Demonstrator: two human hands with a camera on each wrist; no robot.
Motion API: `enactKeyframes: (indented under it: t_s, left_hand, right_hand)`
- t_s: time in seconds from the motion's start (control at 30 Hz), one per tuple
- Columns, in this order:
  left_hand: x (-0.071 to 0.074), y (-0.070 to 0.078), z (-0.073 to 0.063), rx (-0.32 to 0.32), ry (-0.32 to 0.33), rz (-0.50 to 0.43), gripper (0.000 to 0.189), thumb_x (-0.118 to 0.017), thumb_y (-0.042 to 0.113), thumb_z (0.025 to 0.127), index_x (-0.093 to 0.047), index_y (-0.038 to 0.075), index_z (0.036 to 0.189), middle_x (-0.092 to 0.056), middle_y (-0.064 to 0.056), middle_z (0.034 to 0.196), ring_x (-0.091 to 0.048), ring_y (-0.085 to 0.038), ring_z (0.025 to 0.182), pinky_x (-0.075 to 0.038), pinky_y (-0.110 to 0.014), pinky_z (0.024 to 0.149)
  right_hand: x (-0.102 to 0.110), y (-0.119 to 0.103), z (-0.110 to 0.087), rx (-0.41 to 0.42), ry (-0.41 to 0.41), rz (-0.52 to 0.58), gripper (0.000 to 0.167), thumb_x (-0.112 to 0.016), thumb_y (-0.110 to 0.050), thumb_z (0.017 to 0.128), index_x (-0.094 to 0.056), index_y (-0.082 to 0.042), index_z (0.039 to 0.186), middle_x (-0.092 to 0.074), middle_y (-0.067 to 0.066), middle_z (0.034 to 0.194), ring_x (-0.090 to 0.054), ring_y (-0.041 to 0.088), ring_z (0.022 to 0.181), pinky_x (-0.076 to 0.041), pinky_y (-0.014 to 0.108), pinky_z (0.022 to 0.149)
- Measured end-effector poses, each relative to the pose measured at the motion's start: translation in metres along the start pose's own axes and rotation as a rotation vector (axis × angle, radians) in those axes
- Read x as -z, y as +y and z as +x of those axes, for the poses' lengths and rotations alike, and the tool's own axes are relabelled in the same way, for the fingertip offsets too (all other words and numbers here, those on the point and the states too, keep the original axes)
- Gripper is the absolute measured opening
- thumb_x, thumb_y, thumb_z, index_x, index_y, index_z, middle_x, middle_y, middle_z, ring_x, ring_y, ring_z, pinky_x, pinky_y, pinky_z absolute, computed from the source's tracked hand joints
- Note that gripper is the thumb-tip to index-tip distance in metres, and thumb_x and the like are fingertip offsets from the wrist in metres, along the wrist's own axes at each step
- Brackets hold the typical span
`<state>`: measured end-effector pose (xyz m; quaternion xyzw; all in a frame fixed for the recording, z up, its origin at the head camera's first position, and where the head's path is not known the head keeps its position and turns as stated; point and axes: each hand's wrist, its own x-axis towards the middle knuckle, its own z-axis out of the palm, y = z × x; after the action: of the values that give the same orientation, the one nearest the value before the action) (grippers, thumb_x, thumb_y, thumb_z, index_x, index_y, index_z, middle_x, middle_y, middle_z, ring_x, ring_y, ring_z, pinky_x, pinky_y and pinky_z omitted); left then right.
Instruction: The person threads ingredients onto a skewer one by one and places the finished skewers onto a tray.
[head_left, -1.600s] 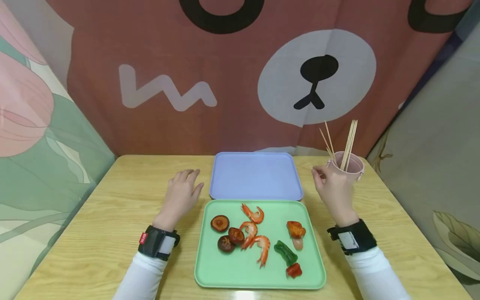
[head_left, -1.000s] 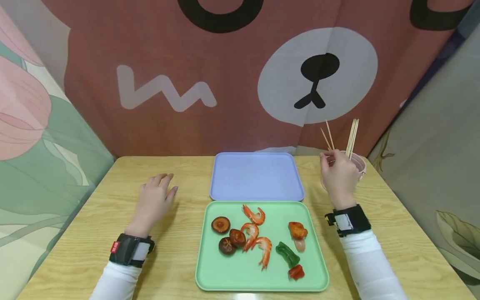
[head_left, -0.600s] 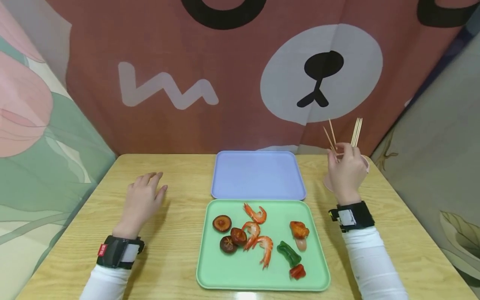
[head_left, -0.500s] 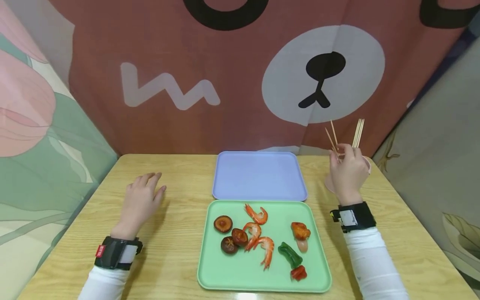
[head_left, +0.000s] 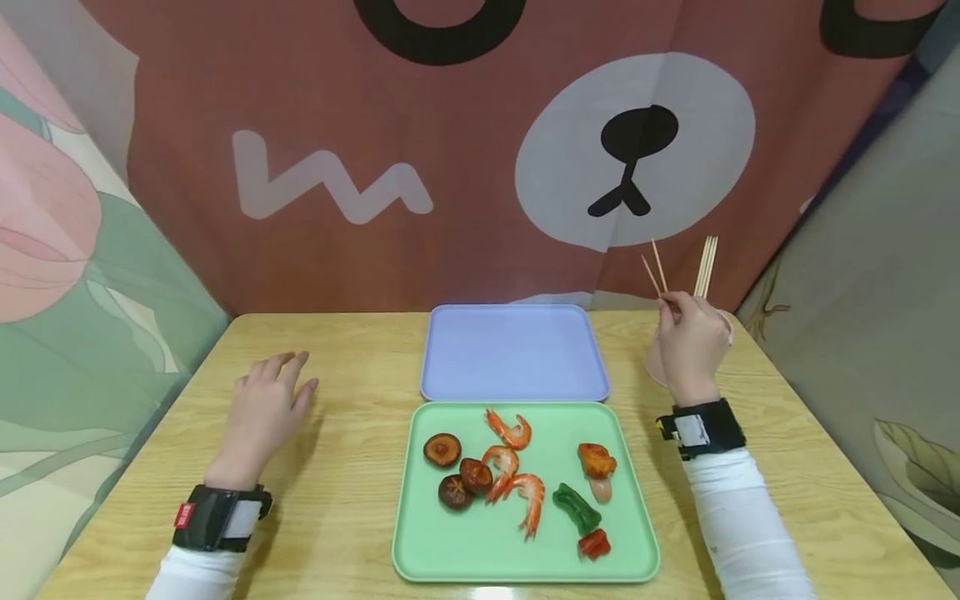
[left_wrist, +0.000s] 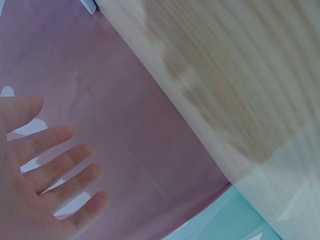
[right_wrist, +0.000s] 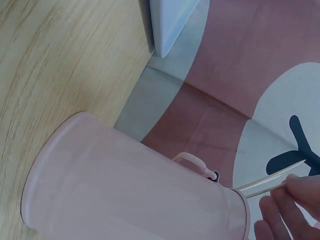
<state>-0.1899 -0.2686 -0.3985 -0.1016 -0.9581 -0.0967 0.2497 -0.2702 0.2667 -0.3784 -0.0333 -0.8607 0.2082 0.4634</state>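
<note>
My right hand (head_left: 692, 342) is at the top of a pink bucket (right_wrist: 130, 185), which stands upright at the back right of the table. In the right wrist view its thumb and fingertips pinch a thin wooden skewer (right_wrist: 265, 190) that sticks out of the bucket. Another skewer (right_wrist: 275, 176) leans close beside it, and a bundle of skewers (head_left: 706, 267) rises behind the hand. The bucket's mouth is mostly hidden by the hand in the head view. My left hand (head_left: 258, 412), fingers loosely spread, holds nothing over the left side of the table.
A green tray (head_left: 525, 562) at the front bears several shrimp (head_left: 530, 500), mushrooms (head_left: 442, 450), a green pepper piece (head_left: 576, 507), a red piece (head_left: 594, 544) and a browned chunk (head_left: 597, 461) with a pale piece below. A blue tray (head_left: 517, 354) lies behind it, before a cloth backdrop (head_left: 465, 250).
My right hand has risen from beside the bucket to its mouth and now pinches a skewer there. The left hand has drawn away to the left, off from the trays.
</note>
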Motion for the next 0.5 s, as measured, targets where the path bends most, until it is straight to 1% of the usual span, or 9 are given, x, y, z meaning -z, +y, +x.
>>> enactKeyframes:
  t_s: [0.23,0.4,0.5]
  left_hand:
    - [-0.003,0.009,0.009,-0.009,0.003,-0.002,0.044,-0.064,0.021,0.09,-0.055,-0.001,0.127,-0.055,-0.027,0.121,-0.049,-0.047,0.11,-0.04,-0.064,0.083]
    - [-0.005,0.02,0.023,-0.018,0.009,-0.017,0.045,-0.063,0.024,0.091,-0.054,0.0,0.129,-0.055,-0.025,0.123,-0.049,-0.045,0.112,-0.041,-0.063,0.085]
    - [-0.006,0.028,0.032,-0.029,0.024,-0.036,0.046,-0.063,0.024,0.091,-0.054,0.0,0.129,-0.056,-0.025,0.123,-0.05,-0.045,0.113,-0.041,-0.063,0.087]
  right_hand:
    - [0.0,0.0,0.0,-0.003,0.001,0.047,0.021,-0.061,-0.015,0.093,-0.069,0.004,0.097,-0.067,0.022,0.085,-0.062,0.035,0.071,-0.045,0.044,0.064]
    - [0.003,-0.003,0.003,0.005,0.036,0.073,0.022,-0.061,-0.016,0.093,-0.069,0.004,0.098,-0.068,0.022,0.089,-0.064,0.036,0.076,-0.046,0.047,0.068]
    - [0.005,-0.006,0.004,0.007,0.037,0.081,0.023,-0.06,-0.017,0.093,-0.069,0.004,0.098,-0.068,0.022,0.09,-0.064,0.036,0.077,-0.048,0.047,0.068]
